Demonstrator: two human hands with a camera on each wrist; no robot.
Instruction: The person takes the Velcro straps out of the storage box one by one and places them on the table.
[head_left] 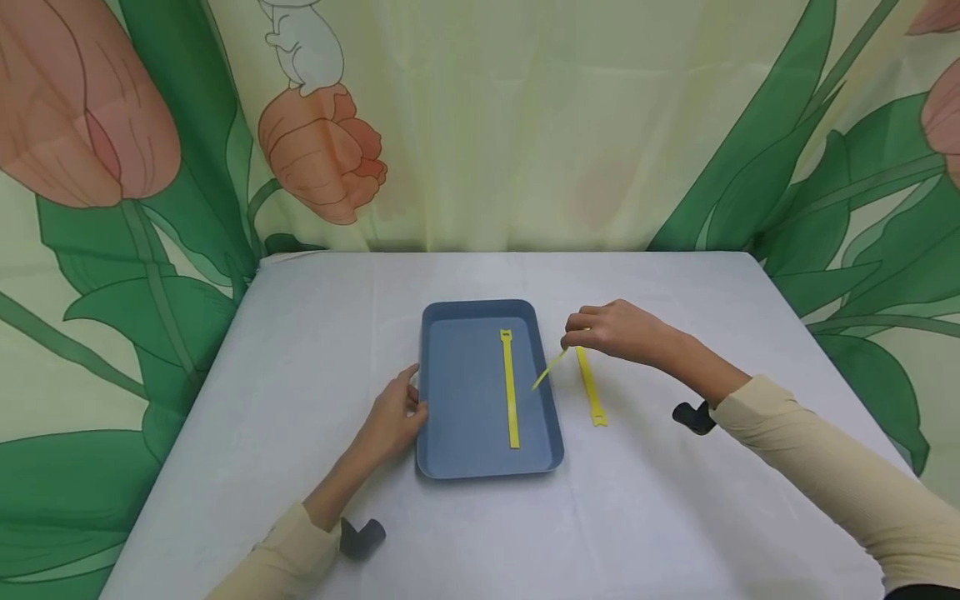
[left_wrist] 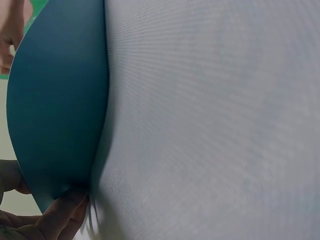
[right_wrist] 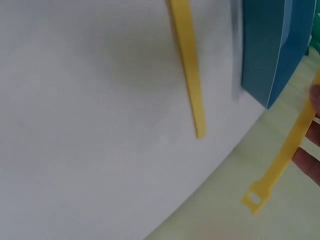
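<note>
A yellow strap [head_left: 550, 369] is hanging at a slant from the right hand [head_left: 620, 332], whose fingers and thumb are pinching it; its lower end is showing over the right side of the blue-grey tray [head_left: 463, 392]. In the right wrist view, a slotted end is sticking out beyond the fingers.

A second yellow strap [head_left: 511, 393] is lying inside the tray, right of its middle, running near to far with its slotted head at the far end. A third yellow strap [head_left: 589, 385] is lying on the table just right of the tray, its slotted end pointing near and its far end reaching toward the right hand.

The left hand [head_left: 392, 419] is gripping the tray's left wall, thumb and fingers curling around the rim.

Cream sleeves [head_left: 810, 467] are covering both forearms, and a black device is sitting at each wrist. A white cloth is covering the table [head_left: 645, 533]; beyond it, a curtain [head_left: 510, 125] with printed tulips is hanging.
</note>
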